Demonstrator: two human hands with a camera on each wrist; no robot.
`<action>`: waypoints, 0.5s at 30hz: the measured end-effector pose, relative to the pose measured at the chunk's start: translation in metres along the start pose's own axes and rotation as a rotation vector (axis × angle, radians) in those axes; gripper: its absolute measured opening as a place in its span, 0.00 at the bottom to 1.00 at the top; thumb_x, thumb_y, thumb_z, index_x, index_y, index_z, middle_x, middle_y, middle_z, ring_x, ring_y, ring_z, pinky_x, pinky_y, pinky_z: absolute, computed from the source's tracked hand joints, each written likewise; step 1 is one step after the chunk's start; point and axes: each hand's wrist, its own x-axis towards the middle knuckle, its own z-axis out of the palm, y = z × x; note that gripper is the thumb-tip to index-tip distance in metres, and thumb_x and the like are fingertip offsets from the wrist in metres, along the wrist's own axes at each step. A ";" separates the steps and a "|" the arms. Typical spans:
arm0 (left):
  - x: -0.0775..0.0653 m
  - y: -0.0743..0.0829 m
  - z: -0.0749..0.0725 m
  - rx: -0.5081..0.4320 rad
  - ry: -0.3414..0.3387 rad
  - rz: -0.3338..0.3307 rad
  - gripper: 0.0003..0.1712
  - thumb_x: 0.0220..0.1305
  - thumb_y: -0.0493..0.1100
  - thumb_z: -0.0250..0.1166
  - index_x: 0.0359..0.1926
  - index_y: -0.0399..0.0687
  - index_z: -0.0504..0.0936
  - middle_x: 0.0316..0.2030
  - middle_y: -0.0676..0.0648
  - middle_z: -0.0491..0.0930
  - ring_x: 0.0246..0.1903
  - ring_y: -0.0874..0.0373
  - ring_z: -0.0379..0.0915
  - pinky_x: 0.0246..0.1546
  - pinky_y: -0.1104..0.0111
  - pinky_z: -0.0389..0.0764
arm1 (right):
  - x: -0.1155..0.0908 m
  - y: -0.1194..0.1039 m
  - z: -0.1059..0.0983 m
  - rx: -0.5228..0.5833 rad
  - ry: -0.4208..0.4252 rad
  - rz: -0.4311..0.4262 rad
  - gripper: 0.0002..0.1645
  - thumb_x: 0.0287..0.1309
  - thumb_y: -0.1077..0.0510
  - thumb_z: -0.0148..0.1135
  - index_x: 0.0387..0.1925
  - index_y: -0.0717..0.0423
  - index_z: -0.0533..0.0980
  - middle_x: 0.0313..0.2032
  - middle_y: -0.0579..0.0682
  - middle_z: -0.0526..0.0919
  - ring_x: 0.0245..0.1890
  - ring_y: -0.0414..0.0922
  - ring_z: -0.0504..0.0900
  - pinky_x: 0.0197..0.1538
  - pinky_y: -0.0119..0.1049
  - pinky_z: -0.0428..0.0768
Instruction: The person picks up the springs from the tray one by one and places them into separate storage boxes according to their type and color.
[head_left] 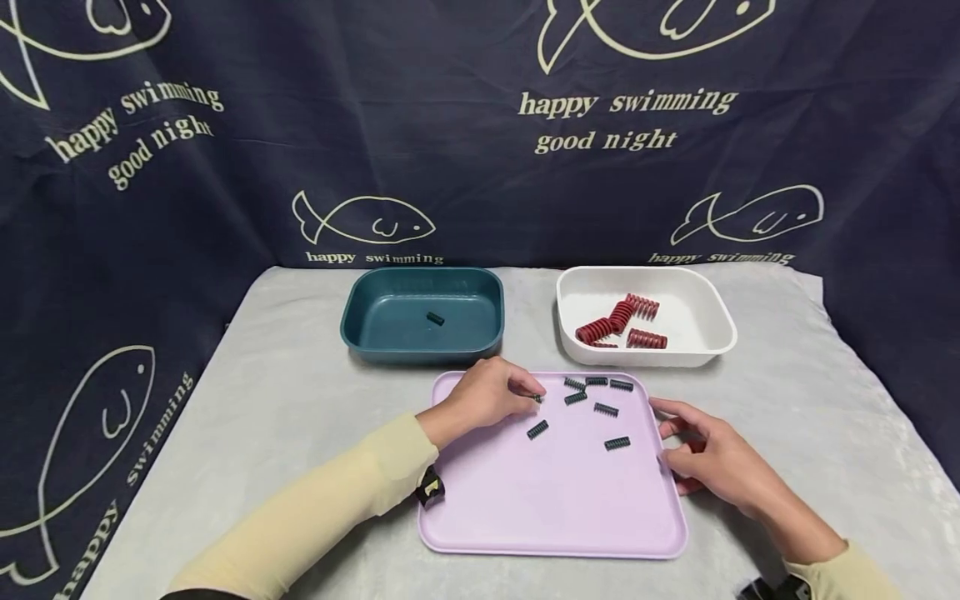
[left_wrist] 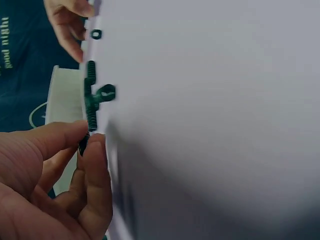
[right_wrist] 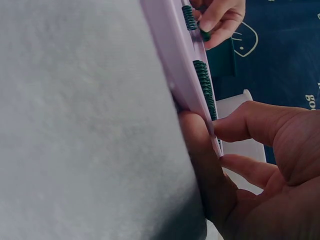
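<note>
My left hand (head_left: 491, 393) pinches a small dark green spring (left_wrist: 84, 145) between thumb and fingers, over the upper left part of the lilac tray (head_left: 555, 508). Several more dark green springs lie scattered on the tray, one (head_left: 537, 429) just below that hand and another (head_left: 617, 443) toward the right side. At the tray's right edge, my right hand (head_left: 712, 454) grips the rim, thumb on top and fingers along the outside and underneath, as the right wrist view shows.
Behind the tray stand a teal bin (head_left: 390, 357) with one dark spring (head_left: 436, 318) in it and a white bin (head_left: 645, 357) holding several thick red springs (head_left: 647, 338). A pale grey cloth (head_left: 300, 375) covers the table. A navy curtain (head_left: 480, 167) hangs at the back.
</note>
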 end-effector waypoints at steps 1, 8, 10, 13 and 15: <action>-0.001 0.002 -0.002 -0.043 -0.018 -0.015 0.11 0.57 0.39 0.78 0.41 0.55 0.94 0.30 0.62 0.87 0.23 0.63 0.78 0.25 0.73 0.78 | 0.000 0.000 0.000 0.000 0.002 0.002 0.44 0.55 0.75 0.63 0.74 0.63 0.64 0.49 0.63 0.74 0.28 0.46 0.80 0.24 0.45 0.86; -0.009 0.010 -0.024 -0.291 -0.111 -0.035 0.11 0.60 0.34 0.74 0.45 0.43 0.91 0.33 0.53 0.87 0.19 0.53 0.79 0.25 0.63 0.86 | -0.001 -0.001 0.000 0.017 -0.001 0.003 0.44 0.55 0.75 0.62 0.74 0.64 0.64 0.49 0.64 0.73 0.27 0.46 0.80 0.24 0.45 0.86; -0.010 0.011 -0.034 -0.327 -0.118 -0.025 0.12 0.61 0.33 0.73 0.47 0.40 0.91 0.32 0.49 0.87 0.22 0.49 0.81 0.27 0.63 0.87 | 0.000 0.000 0.000 0.016 -0.001 0.002 0.43 0.55 0.75 0.63 0.74 0.64 0.64 0.49 0.64 0.73 0.27 0.46 0.80 0.24 0.45 0.86; -0.010 0.011 -0.051 -0.371 -0.111 -0.032 0.12 0.62 0.33 0.73 0.48 0.39 0.90 0.33 0.46 0.87 0.28 0.46 0.84 0.29 0.64 0.87 | -0.001 0.000 -0.001 0.014 -0.001 -0.001 0.43 0.55 0.75 0.62 0.74 0.65 0.64 0.49 0.64 0.74 0.27 0.46 0.80 0.24 0.45 0.86; -0.010 0.009 -0.063 -0.409 -0.105 -0.059 0.14 0.62 0.33 0.72 0.49 0.38 0.89 0.37 0.42 0.88 0.31 0.47 0.83 0.30 0.64 0.88 | -0.001 0.000 -0.001 0.012 -0.001 -0.005 0.43 0.55 0.75 0.62 0.74 0.65 0.64 0.49 0.64 0.74 0.27 0.47 0.80 0.24 0.45 0.86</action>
